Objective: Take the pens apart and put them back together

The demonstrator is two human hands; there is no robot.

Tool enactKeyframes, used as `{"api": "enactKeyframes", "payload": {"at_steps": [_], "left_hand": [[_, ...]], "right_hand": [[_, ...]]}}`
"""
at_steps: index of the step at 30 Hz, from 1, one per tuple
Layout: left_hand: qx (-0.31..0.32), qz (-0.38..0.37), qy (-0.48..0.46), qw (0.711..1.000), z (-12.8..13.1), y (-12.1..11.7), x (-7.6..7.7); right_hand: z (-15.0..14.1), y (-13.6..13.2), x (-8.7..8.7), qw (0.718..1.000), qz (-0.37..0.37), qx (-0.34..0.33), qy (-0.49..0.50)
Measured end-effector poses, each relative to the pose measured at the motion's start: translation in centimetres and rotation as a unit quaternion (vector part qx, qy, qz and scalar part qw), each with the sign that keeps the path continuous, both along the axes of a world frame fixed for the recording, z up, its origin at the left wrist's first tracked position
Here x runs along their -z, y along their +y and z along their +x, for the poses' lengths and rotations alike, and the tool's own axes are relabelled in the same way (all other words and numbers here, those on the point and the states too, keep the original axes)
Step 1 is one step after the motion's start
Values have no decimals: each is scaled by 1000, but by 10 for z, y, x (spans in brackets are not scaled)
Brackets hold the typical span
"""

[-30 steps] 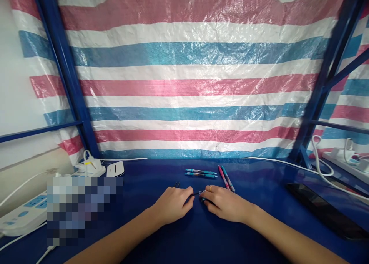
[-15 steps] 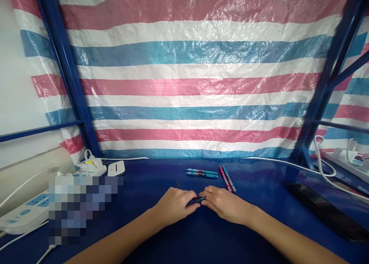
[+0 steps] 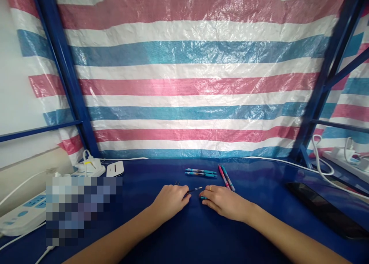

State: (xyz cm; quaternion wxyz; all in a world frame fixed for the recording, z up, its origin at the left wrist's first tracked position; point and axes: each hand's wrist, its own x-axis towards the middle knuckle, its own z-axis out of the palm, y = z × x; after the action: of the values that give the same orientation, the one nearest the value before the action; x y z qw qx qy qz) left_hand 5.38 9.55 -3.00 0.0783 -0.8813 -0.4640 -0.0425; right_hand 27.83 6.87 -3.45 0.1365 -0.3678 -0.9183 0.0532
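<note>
Left hand [image 3: 172, 200] and right hand [image 3: 224, 201] have drawn a little apart since half a second ago, when their fingertips nearly met; a narrow gap of bare desk [image 3: 198, 237] now lies between them. The left fingers are pinched on a dark, thin rod [image 3: 195, 190], which slants up and away to the right, its pale tip bare and pointing toward the right hand without touching it; the right fingers, one of them wearing a gold-coloured ring [image 3: 210, 188], are curled closely round a teal piece [image 3: 203, 197], most of it hidden beneath them. Both hands are near the middle of the blue desk, forearms coming in from its near edge; just beyond the left hand lie small dark slivers [image 3: 177, 183], too small to make out.

Toward the far edge, in the middle, two teal-ended pens [image 3: 201, 175] lie side by side, nearly parallel to that edge; to their right a pink pen [image 3: 224, 176] and a teal pen [image 3: 228, 178] lie together at a slant, near ends close to the right hand. By the right edge rests a black phone [image 3: 325, 210]; near the far left corner sits a white device [image 3: 115, 168], with a white power strip [image 3: 23, 214] along the left edge; a striped sheet [image 3: 184, 87] hangs behind the far edge.
</note>
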Motion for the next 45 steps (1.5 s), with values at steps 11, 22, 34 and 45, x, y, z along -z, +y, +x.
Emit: {"api": "enactKeyframes", "payload": {"at_steps": [11, 22, 34, 45], "left_hand": [[-86, -3, 16, 996, -6, 8, -4], [12, -7, 40, 999, 0, -5, -8], [79, 6, 84, 993, 3, -13, -5], [141, 25, 85, 986, 1, -14, -6]], "right_hand": [[2, 0, -2, 1000, -5, 14, -19], [2, -1, -2, 999, 11, 27, -21], [10, 4, -1, 998, 15, 47, -34], [9, 2, -3, 998, 4, 55, -44]]}}
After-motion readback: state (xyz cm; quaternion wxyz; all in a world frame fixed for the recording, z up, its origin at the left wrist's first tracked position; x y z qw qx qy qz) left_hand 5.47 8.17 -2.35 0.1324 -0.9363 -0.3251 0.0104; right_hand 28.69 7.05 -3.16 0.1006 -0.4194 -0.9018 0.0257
